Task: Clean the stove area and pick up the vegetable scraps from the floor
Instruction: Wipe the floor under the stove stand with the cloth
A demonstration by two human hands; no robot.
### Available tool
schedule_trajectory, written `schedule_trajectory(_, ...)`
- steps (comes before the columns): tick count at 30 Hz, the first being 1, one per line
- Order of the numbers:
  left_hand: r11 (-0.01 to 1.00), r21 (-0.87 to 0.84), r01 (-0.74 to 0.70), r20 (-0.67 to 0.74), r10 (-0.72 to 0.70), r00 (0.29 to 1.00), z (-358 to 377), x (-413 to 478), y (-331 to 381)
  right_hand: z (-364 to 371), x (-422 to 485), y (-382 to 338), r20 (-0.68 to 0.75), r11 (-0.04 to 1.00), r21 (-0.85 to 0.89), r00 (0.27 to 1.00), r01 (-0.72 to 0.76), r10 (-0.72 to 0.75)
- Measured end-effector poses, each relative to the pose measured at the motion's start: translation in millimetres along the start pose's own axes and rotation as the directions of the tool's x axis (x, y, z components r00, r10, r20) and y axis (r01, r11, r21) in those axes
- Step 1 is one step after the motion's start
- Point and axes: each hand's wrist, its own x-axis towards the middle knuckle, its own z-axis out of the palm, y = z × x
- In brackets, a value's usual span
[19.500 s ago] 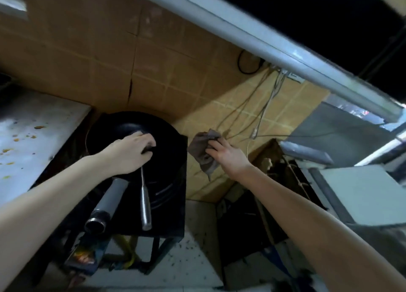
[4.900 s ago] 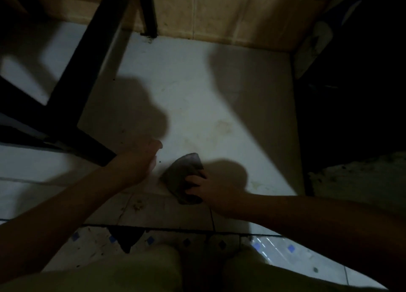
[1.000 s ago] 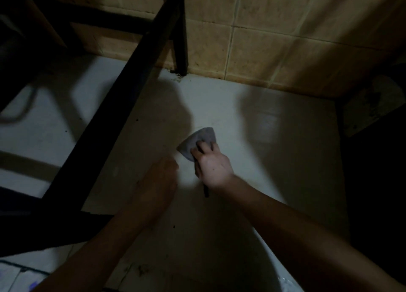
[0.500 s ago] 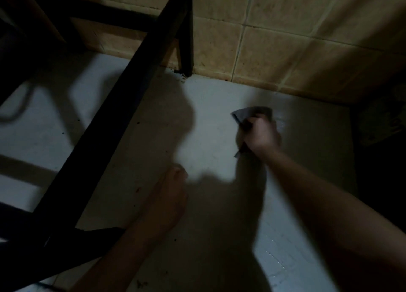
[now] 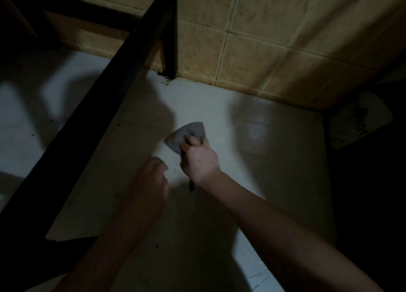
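Down on the pale floor [image 5: 274,181], a black stand frame [image 5: 92,124] crosses the left side. Beside it, the left hand [image 5: 151,179] hangs low with its fingers curled under; whether it holds anything cannot be told. Just to its right, the right hand [image 5: 198,159] grips a grey cloth [image 5: 186,133] pressed to the floor. Dark specks [image 5: 157,246] dot the tile. The wipe likely goes best with the cloth flat, drawing specks toward the left hand. Half a second earlier, the cloth was further right, nearer the tiled wall [image 5: 263,49].
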Motion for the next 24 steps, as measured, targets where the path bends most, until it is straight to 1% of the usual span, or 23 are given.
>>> schedule_trajectory(2,0.997,0.031,0.064,0.005,-0.065,0.998,-2.8,2.0,-6.2,-4.9,22.9,-0.8,0.046,1.000,0.009,0.999,0.022,-0.022)
schedule_trajectory(3,0.994,0.042,0.105,0.009,-0.105,0.994,-4.1,3.0,-8.7,-9.6,35.0,2.4,0.059,1.000,0.023,0.998,-0.004,0.003)
schedule_trajectory(5,0.985,0.055,0.160,0.032,-0.162,0.986,-7.5,3.9,-11.4,-19.9,57.1,12.9,0.070,0.990,0.084,0.992,-0.109,0.103)
schedule_trajectory(8,0.984,0.092,0.152,0.063,-0.158,0.985,-10.3,4.7,-15.2,-32.6,78.5,36.3,0.038,0.969,0.135,0.979,-0.205,0.201)
schedule_trajectory(11,0.984,0.136,0.114,0.083,-0.126,0.989,-10.3,8.3,-14.8,-40.7,79.1,67.9,-0.014,0.948,0.168,0.960,-0.272,0.278)
schedule_trajectory(14,0.994,0.045,0.096,0.063,-0.099,0.993,-10.6,10.4,-3.2,-48.5,62.7,105.7,-0.078,0.886,0.220,0.898,-0.407,0.432)
schedule_trajectory(16,1.000,0.011,0.024,0.052,-0.024,0.998,-10.9,10.2,6.6,-54.9,44.1,131.4,-0.098,0.862,0.197,0.865,-0.467,0.491)
schedule_trajectory(19,0.996,-0.020,-0.091,0.041,0.092,0.995,-9.3,13.8,19.4,-64.2,12.5,165.6,-0.126,0.808,0.207,0.804,-0.551,0.581)
schedule_trajectory(22,0.994,0.005,-0.114,0.068,0.113,0.991,-3.5,22.6,35.7,-65.1,-11.7,179.0,-0.142,0.767,0.216,0.757,-0.605,0.637)
schedule_trajectory(24,0.984,0.039,-0.174,0.077,0.170,0.982,0.6,33.0,45.1,-60.8,-18.9,175.0,-0.146,0.770,0.193,0.758,-0.608,0.636)
